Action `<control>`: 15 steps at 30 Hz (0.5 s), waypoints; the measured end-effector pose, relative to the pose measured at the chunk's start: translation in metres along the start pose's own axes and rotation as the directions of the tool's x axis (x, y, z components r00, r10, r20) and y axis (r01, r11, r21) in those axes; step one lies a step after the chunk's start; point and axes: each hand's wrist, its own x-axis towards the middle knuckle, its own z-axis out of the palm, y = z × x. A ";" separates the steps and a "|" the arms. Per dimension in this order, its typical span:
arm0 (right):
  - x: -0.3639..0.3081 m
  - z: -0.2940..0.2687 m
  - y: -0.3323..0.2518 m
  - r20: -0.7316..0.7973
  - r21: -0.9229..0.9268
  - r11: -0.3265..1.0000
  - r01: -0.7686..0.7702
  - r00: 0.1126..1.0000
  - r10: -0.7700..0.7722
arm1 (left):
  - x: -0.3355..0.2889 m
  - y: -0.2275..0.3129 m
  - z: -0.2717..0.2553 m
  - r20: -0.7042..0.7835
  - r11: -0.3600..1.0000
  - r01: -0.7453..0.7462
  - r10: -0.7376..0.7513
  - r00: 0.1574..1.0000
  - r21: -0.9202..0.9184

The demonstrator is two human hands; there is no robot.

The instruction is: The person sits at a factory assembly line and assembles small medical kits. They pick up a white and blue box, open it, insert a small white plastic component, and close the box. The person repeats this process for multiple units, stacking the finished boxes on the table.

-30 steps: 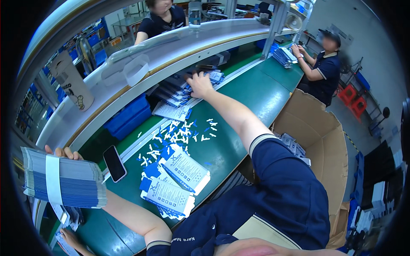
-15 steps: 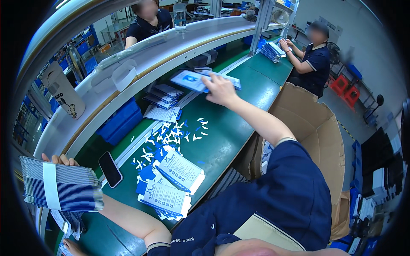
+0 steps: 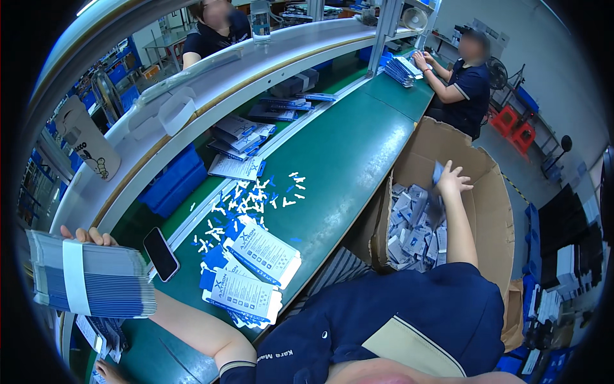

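Note:
My left hand [image 3: 93, 236] is closed around the far edge of a thick stack of flat blue-and-white cartons [image 3: 105, 272], with a white paper band around it. My right hand [image 3: 453, 180] is over a big open cardboard box [image 3: 483, 185], its fingers spread. Just beside and below it is a motion-smeared blue and dark flat packet [image 3: 436, 195], which looks free of the fingers. Small white-and-blue packs [image 3: 416, 224] lie heaped in the box. On the green table, flat printed cartons [image 3: 265, 253] lie near a scatter of small white and blue pieces [image 3: 246, 201].
A phone [image 3: 161, 255] lies on the table by the carton stack. Blue-and-white cartons [image 3: 240, 137] and a blue bin [image 3: 174, 182] sit under the white shelf [image 3: 224, 83]. A tumbler [image 3: 89, 141] stands on that shelf. One co-worker [image 3: 470, 83] handles cartons at the far end; another is behind the shelf.
My right hand has swung from above the table, where it gripped a blue-and-white packet, rightward to the cardboard box, and its fingers have spread. My left hand still holds the stack.

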 end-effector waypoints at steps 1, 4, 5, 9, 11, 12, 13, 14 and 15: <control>0.002 0.003 -0.004 0.021 -0.025 0.999 0.047 0.999 -0.047 | 0.002 -0.002 -0.002 0.022 1.000 0.013 -0.013 1.000 -0.013; -0.006 -0.014 -0.058 0.026 0.081 0.928 0.364 0.930 -0.367 | 0.003 -0.002 -0.012 0.067 0.998 0.061 -0.061 0.996 0.004; -0.011 -0.022 -0.081 -0.006 0.169 0.864 0.474 0.877 -0.480 | 0.003 -0.003 -0.011 0.079 0.997 0.074 -0.074 0.994 0.004; 0.001 -0.008 -0.185 -0.426 0.374 0.467 0.801 0.596 -0.681 | 0.011 -0.005 -0.020 0.184 0.991 0.132 -0.128 0.974 -0.009; -0.006 -0.018 -0.235 -0.544 0.287 0.364 0.886 0.463 -0.700 | 0.011 0.000 -0.028 0.184 0.987 0.160 -0.161 0.970 0.020; -0.010 -0.024 -0.256 -0.581 0.219 0.331 0.918 0.395 -0.712 | 0.010 0.000 -0.029 0.169 0.986 0.165 -0.163 0.972 0.001; -0.009 -0.028 -0.276 -0.582 0.186 0.322 0.928 0.369 -0.725 | 0.010 -0.001 -0.028 0.158 0.985 0.169 -0.164 0.974 -0.021; -0.008 -0.030 -0.296 -0.604 0.167 0.292 0.942 0.331 -0.724 | 0.009 -0.002 -0.028 0.147 0.984 0.172 -0.164 0.975 -0.043; -0.006 -0.034 -0.315 -0.627 0.148 0.259 0.955 0.293 -0.722 | 0.010 -0.001 -0.030 0.161 0.983 0.181 -0.173 0.972 -0.042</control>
